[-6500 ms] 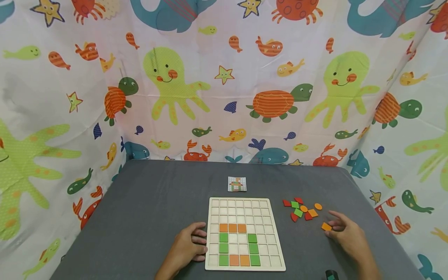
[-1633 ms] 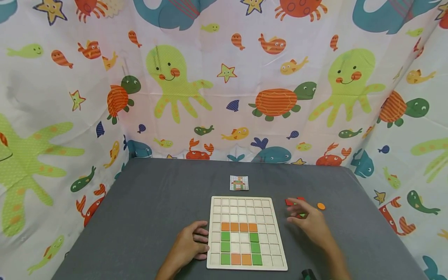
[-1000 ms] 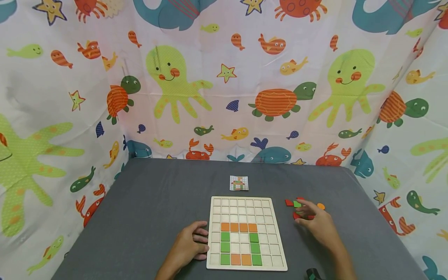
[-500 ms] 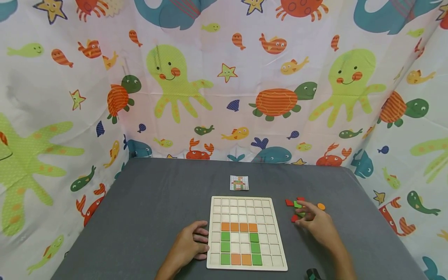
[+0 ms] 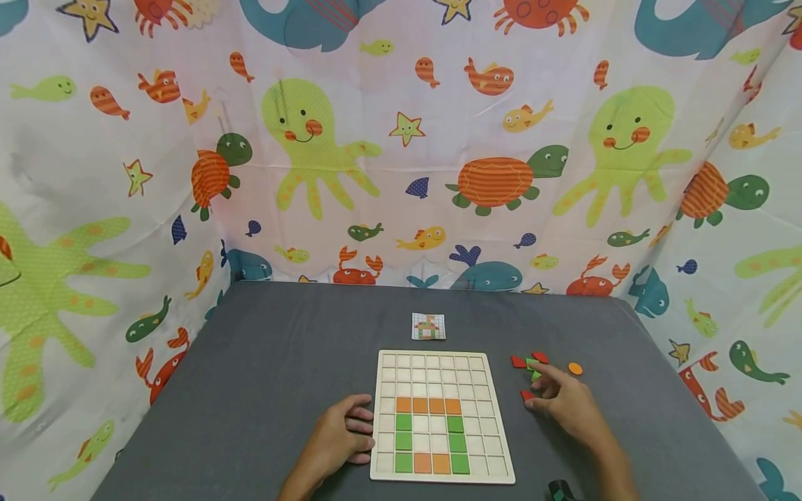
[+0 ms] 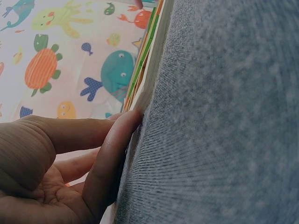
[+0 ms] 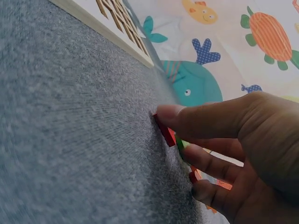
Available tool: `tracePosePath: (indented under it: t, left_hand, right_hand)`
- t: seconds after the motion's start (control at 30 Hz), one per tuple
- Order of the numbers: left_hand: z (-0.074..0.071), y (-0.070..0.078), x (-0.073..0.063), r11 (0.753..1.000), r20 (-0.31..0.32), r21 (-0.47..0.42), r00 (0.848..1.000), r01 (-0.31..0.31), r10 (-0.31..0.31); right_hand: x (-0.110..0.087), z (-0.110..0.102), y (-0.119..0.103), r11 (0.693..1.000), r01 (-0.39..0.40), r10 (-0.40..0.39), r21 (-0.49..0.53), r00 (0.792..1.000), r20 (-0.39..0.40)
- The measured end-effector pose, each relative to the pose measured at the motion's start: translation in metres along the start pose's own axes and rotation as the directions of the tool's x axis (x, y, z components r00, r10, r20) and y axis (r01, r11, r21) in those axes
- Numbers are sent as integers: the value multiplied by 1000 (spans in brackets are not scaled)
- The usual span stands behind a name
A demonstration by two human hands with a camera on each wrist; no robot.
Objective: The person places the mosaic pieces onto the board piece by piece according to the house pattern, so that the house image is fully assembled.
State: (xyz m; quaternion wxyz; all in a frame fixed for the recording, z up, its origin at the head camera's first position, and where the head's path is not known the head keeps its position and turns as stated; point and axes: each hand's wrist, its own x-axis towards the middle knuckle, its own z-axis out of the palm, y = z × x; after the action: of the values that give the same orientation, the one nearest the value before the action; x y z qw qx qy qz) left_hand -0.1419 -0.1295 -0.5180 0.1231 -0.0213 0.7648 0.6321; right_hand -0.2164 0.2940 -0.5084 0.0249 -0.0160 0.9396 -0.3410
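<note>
- Last half-sec: red tile (image 5: 528, 395) by the R hand (image 5: 567, 405) has slid slightly twd the person, away from the loose green tiles (image 5: 536, 375); prob. being worked free of the pile.
- Wooden grid board (image 5: 416, 376): upper orange row (image 5: 436, 405) is 4 tiles now vs. 3 approx. 6 s ago; L green column (image 5: 404, 441) & lower orange pair (image 5: 422, 463) unchanged. I'd judge attention is now on the loose pieces.
- Red tile pos.: on grey surface (image 5: 288, 348), R of board & apart from it, near side of pile.
- R hand: loosely bent, thumb tip touching red tile, other fingers spread over the pile; no firm pinch visible. Can't tell what's under it.
- L hand (image 5: 338, 435): relaxed, part-bent, touching board's L edge, not clutching it; same spot as 1 s ago.
- Also nearby: orange disc (image 5: 575, 369) just beyond R hand; small printed grid card (image 5: 429, 326) past board's far edge.
</note>
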Motion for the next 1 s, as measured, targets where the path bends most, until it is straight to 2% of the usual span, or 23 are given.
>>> tracePosePath:
  t: [0.2, 0.43, 0.67, 1.0]
  left_hand:
    - [0, 0, 0, 1000, 4, -9, 1000, -4, 4]
    - [0, 0, 0, 1000, 1, 9, 1000, -16, 16]
    - [1, 0, 0, 1000, -1, 8, 1000, -18, 18]
    - [1, 0, -1, 1000, -5, 5, 1000, -15, 15]
  right_hand:
    - [0, 0, -1, 999, 50, -50, 9, 998, 31]
    - [0, 5, -1, 997, 75, -75, -6, 997, -18]
    - [-3, 14, -16, 978, 173, -170, 115, 985, -29]
    - [-5, 29, -42, 969, 154, -161, 193, 987, 20]
